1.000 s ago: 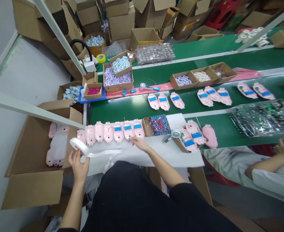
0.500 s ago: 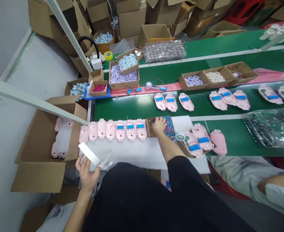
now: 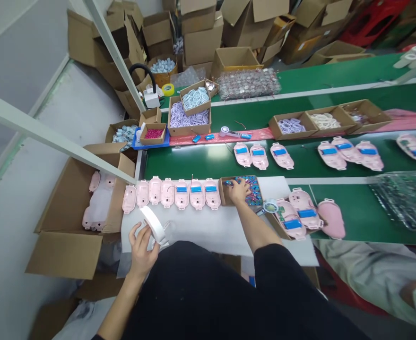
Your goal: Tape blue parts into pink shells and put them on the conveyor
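My left hand [image 3: 144,250] grips a roll of white tape [image 3: 153,224] by its lower edge, above the white mat [image 3: 201,231]. My right hand [image 3: 239,191] reaches into a small cardboard box [image 3: 225,200] of blue batteries with red wires [image 3: 253,191]. Its fingers are closed on a blue battery [image 3: 228,183] at the box's left side. Left of that box stands a row of pink plastic shells [image 3: 167,192], their hollow sides up. The three nearest the box each carry a blue battery [image 3: 211,189]; the others in the row have none.
More pink shells with batteries [image 3: 282,156] lie on the green conveyor [image 3: 194,163]. To the right, shells rest on a box beside a small handheld fan [image 3: 271,206]. A large open carton [image 3: 62,203] stands left. Another person's sleeve [image 3: 371,264] is at the right edge.
The view has shifted slightly. My left hand has turned the tape roll, showing more of its curve. A blue battery now shows at my right fingertips inside the box.
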`<state>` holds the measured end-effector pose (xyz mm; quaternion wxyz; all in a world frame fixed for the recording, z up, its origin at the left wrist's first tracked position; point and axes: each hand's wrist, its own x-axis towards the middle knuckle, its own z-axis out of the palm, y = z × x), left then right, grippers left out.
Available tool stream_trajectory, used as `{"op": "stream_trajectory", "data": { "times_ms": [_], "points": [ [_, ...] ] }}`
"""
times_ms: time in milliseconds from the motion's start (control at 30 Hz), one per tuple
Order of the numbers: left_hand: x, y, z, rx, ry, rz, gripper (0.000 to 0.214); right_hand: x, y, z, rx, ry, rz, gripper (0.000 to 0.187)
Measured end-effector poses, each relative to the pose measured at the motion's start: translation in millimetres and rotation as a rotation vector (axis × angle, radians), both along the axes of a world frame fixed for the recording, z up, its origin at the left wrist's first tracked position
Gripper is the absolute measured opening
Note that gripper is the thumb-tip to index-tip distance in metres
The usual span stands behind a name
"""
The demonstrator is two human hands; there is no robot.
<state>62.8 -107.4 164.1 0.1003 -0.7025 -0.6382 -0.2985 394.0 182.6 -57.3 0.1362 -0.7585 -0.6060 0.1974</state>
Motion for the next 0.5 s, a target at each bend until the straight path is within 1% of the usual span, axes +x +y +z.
{"op": "stream_trajectory", "data": {
  "times_ms": [67, 133, 167, 200, 267, 333, 367, 433, 467, 500],
  "points": [
    [-2.2, -0.7, -2.4, -0.01, -0.005, -0.007, 0.043, -2.8, -11.8, 13.9, 0.13, 0.212, -0.073, 0.031],
    [-3.6, -1.2, -6.8, -0.031, -0.005, -0.006, 0.042, -7.7, -27.9, 31.3, 0.237, 0.53, -0.098, 0.034],
    [-3.8, -1.1, -9.7, -0.041, -0.003, -0.004, 0.041, -11.7, -38.0, 41.1, 0.251, 0.726, -0.099, 0.037],
    [-3.8, -0.7, -12.8, -0.048, 0.0, -0.001, 0.04, -17.1, -49.3, 51.5, 0.227, 0.935, -0.099, 0.04],
    [-3.1, 1.4, -19.4, -0.067, 0.007, -0.001, 0.038, -33.2, -74.1, 73.3, 0.079, 1.327, -0.127, 0.047],
    [-2.2, 4.5, -25.3, -0.094, 0.009, -0.013, 0.037, -54.8, -98.7, 94.9, -0.129, 1.596, -0.191, 0.049],
    [-2.0, 6.1, -27.6, -0.112, 0.01, -0.027, 0.037, -66.5, -109.8, 104.8, -0.213, 1.673, -0.227, 0.048],
    [-2.3, 8.6, -30.9, -0.156, 0.021, -0.069, 0.039, -87.6, -128.3, 122.5, -0.318, 1.729, -0.269, 0.047],
    [-3.0, 9.2, -31.8, -0.181, 0.032, -0.09, 0.041, -95.7, -135.6, 130.0, -0.348, 1.727, -0.257, 0.047],
    [-4.1, 9.3, -32.4, -0.211, 0.047, -0.107, 0.043, -101.5, -141.8, 136.7, -0.368, 1.711, -0.216, 0.046]
  ]
}}
